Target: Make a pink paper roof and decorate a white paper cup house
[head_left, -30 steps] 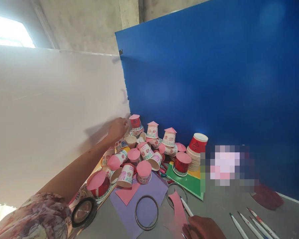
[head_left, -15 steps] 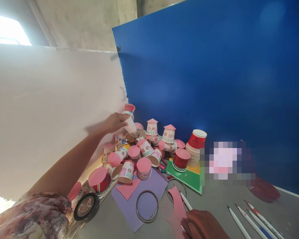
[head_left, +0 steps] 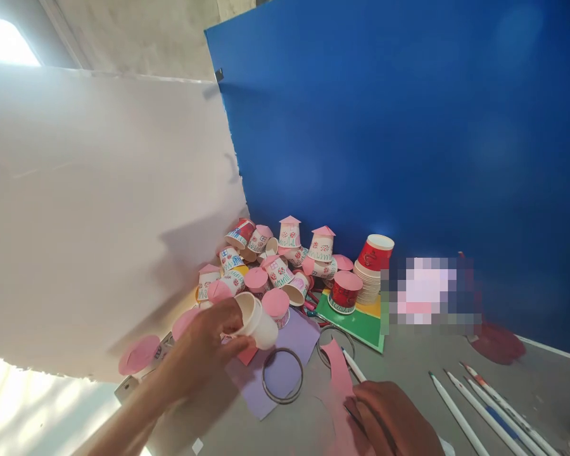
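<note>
Head view: white cup point(head_left: 255, 322) sideways in left hand point(head_left: 204, 349), mouth up-left.

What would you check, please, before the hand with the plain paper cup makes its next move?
1. Left hand has a grip on the plain cup: ok.
2. Cup held clear of the pile of decorated cups: ok.
3. Purple sheet with the wire ring lies below the cup: ok.
4. Right hand rests on pink paper: ok.
5. What the right hand holds: cannot tell.
</note>
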The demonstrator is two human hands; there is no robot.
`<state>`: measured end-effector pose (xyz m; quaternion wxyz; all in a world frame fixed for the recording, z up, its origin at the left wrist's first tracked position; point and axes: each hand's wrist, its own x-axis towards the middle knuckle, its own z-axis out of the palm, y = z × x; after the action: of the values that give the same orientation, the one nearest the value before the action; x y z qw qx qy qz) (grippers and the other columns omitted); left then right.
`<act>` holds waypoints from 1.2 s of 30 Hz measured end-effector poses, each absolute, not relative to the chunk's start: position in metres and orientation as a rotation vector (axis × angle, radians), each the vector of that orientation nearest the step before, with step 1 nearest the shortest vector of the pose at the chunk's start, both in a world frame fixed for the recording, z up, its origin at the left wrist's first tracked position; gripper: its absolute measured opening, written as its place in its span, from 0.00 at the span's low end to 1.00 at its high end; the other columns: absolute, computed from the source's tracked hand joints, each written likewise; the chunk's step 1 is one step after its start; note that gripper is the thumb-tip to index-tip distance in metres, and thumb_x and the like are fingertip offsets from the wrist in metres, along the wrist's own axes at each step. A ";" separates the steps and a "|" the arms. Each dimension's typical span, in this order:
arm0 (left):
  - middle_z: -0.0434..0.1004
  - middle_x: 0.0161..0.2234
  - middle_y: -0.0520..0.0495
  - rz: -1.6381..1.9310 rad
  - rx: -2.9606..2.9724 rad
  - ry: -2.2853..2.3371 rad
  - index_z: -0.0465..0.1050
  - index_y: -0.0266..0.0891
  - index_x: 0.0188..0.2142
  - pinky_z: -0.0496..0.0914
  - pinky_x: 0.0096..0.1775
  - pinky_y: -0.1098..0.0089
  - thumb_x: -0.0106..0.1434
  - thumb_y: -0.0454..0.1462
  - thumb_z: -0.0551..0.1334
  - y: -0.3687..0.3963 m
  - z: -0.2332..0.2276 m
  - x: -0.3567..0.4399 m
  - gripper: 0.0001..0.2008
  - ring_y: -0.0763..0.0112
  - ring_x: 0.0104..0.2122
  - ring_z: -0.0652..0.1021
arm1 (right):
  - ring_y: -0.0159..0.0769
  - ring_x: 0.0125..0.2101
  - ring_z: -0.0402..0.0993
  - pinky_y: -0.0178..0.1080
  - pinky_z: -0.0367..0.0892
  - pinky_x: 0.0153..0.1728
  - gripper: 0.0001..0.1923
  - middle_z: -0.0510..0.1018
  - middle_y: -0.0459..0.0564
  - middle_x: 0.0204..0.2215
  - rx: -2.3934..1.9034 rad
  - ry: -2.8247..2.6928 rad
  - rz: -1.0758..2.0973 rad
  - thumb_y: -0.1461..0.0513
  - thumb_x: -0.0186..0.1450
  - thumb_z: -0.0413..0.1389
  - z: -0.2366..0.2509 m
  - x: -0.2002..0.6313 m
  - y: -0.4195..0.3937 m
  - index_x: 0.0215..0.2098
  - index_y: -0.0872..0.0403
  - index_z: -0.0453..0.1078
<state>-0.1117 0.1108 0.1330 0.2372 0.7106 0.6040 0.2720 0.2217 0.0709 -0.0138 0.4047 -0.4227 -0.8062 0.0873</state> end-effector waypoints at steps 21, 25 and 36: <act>0.81 0.42 0.45 0.906 2.273 1.250 0.79 0.42 0.40 0.71 0.42 0.68 0.69 0.39 0.66 0.127 0.099 -0.063 0.04 0.62 0.41 0.79 | 0.39 0.34 0.82 0.38 0.79 0.33 0.09 0.82 0.51 0.35 -1.072 -2.007 0.202 0.58 0.75 0.53 -0.009 0.213 0.066 0.42 0.50 0.75; 0.78 0.36 0.44 0.729 2.333 1.267 0.76 0.40 0.31 0.68 0.39 0.65 0.64 0.37 0.68 0.160 0.091 -0.040 0.06 0.59 0.38 0.77 | 0.39 0.34 0.81 0.38 0.78 0.33 0.06 0.82 0.52 0.35 -1.064 -1.994 0.198 0.61 0.73 0.55 -0.008 0.211 0.065 0.43 0.50 0.75; 0.78 0.32 0.48 1.221 2.024 1.321 0.75 0.41 0.32 0.69 0.42 0.65 0.68 0.42 0.62 0.182 0.103 -0.045 0.10 0.63 0.35 0.75 | 0.40 0.34 0.80 0.40 0.76 0.32 0.06 0.82 0.50 0.36 -1.092 -2.003 0.171 0.62 0.73 0.54 -0.015 0.213 0.069 0.42 0.49 0.74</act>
<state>-0.0451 0.1819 0.1027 0.2151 0.7300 0.4765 0.4402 0.2134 0.0690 -0.0153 0.4141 -0.4344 -0.7970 0.0679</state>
